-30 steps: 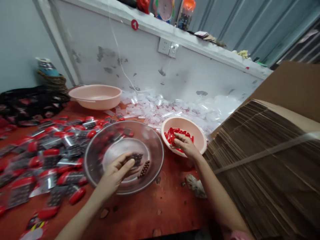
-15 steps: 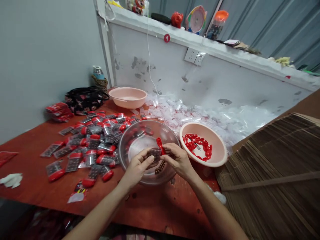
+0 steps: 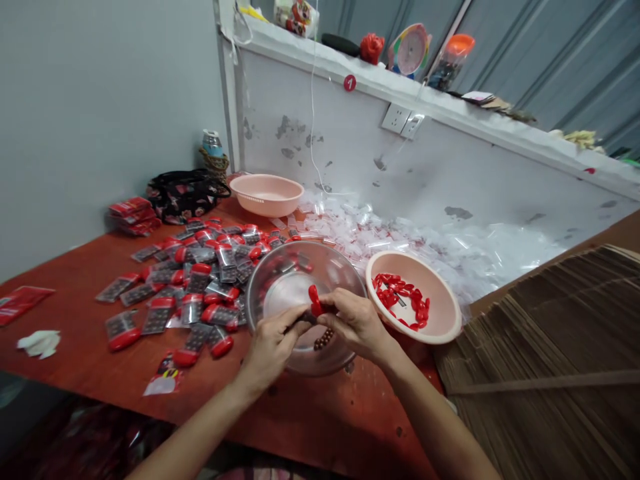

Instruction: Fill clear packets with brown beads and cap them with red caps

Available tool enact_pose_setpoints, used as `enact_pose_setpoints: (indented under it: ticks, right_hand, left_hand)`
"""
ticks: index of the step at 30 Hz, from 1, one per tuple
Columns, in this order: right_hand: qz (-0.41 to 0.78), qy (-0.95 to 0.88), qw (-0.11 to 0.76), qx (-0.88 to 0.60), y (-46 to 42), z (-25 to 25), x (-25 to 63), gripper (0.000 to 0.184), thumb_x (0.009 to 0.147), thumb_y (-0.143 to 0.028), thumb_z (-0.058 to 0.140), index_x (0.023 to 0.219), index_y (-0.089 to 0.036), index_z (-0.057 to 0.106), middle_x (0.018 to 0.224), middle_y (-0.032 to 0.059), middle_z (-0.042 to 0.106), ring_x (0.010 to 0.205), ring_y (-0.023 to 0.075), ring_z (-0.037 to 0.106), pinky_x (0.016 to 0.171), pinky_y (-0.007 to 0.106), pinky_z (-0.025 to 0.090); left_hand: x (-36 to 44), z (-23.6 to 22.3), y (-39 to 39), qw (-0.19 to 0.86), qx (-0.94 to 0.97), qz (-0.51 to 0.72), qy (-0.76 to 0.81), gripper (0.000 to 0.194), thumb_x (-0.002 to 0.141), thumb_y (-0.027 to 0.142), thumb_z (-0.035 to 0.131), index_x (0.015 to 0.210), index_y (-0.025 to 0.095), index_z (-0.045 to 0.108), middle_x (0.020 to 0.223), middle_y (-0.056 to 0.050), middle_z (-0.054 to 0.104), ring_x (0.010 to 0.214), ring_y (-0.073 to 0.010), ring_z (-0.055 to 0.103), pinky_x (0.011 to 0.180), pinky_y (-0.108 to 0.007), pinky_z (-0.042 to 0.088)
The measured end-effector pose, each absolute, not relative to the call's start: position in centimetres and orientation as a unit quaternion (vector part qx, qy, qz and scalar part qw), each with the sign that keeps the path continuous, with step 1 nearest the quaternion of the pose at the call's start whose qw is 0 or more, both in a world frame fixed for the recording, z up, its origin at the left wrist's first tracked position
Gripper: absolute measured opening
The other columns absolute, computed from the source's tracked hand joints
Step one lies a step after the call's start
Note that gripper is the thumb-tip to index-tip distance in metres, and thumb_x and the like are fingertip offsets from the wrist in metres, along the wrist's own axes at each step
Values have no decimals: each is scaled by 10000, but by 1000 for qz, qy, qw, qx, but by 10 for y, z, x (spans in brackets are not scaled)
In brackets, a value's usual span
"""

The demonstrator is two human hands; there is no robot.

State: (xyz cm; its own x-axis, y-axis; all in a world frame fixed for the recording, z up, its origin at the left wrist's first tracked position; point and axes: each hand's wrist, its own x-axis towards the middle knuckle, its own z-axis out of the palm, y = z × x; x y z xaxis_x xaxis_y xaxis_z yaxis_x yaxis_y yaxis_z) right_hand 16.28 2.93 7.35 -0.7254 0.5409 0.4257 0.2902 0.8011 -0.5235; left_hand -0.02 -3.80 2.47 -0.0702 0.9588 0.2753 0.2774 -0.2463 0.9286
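Observation:
My left hand (image 3: 275,341) is closed on a small clear pack of dark beads (image 3: 308,317), seen nearly edge-on. My right hand (image 3: 356,325) pinches a red plastic cap (image 3: 315,301) at the pack's right end; fingers hide the joint, so I cannot tell whether it is seated. Both hands are above a clear plastic bowl (image 3: 257,273). A short row of brown beads (image 3: 324,339) lies in that bowl. To its right, a pink basin (image 3: 445,327) holds red caps (image 3: 400,297). Left of the bowl are heaped red-capped bead packs (image 3: 200,280).
Clear plastic sleeves (image 3: 380,230) are piled along the wall. Another pink basin (image 3: 267,193), a black floral bag (image 3: 185,193) and stacked red packets (image 3: 134,215) are at the back left. A cardboard stack (image 3: 545,373) borders the right side. A crumpled tissue (image 3: 40,343) lies at far left.
The pack has turned from showing its flat face to nearly edge-on between my hands. The red cap has tilted with it. The whole view has shifted slightly.

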Motion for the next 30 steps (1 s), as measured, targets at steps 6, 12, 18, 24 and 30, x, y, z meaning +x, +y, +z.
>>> enact_pose_setpoints:
  ticks: [6, 12, 18, 24, 30]
  right_hand:
    - [194, -914, 285, -213, 23, 63, 161, 193, 843, -225, 498, 1024, -182, 551, 770, 33, 552, 705, 137, 518, 627, 234, 418]
    - [136, -946, 233, -176, 32, 63, 162, 175, 858, -223, 467, 985, -144, 557, 713, 32, 516, 627, 123, 469, 563, 224, 386]
    - [313, -928, 153, -132, 52, 89, 162, 489, 725, -352, 653, 1138, -152, 483, 1056, 89, 560, 935, 162, 541, 738, 243, 457]
    - [325, -943, 60, -32, 56, 110, 158, 693, 756, -266, 629, 1351, -226, 276, 1321, 89, 414, 1204, 191, 390, 983, 329, 336]
    - [457, -880, 106, -74, 56, 108, 156, 784, 741, -265, 645, 1380, -261, 191, 1359, 82, 367, 1199, 195, 403, 935, 309, 395]
  left_hand:
    - [-7, 22, -40, 279, 617, 522, 518, 231, 821, 222, 507, 1002, 229, 650, 925, -25, 677, 830, -159, 616, 739, -230, 456]
    - [-7, 18, -40, 368, 585, 516, 506, 239, 795, 218, 514, 970, 182, 673, 703, -17, 657, 653, -153, 598, 606, -220, 454]
    - [-18, 35, -36, 430, 633, 453, 458, 222, 782, 218, 526, 920, 174, 694, 789, -29, 684, 726, -165, 600, 658, -224, 439]
    - [-20, 37, -35, 490, 621, 432, 433, 189, 770, 193, 527, 827, 150, 702, 756, -29, 687, 680, -153, 598, 613, -211, 451]
    - [-22, 39, -35, 468, 603, 459, 453, 265, 771, 256, 564, 1004, 199, 679, 911, -38, 702, 843, -199, 627, 749, -256, 473]
